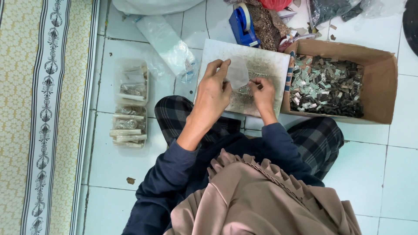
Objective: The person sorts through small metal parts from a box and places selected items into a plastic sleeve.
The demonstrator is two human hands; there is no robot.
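You sat on the tiled floor (374,174) with a worn grey work board (261,65) in front of your knees; all positions below are taken from that board.

Your left hand (213,93) was raised over the board's near-left part, its fingers (220,67) pinched on a small clear plastic bag (238,74) and holding it up. Your right hand (262,93) rested on the board just right of the bag, fingers (257,82) curled over a few small metal pieces; whether they gripped one could not be told.

Right of the board, touching its edge, stood a cardboard box (383,82) still heaped with small silver and dark metal parts (326,85). Left of the board, well apart, lay a row of filled clear packets (129,104). Beyond the board sat a blue tape dispenser (242,26), and beyond-left a roll of clear plastic (167,43).

Judgement: packing appeared partly done. Several packets were finished, one bag was in hand and looked nearly empty, and the bulk of the parts remained in the box.
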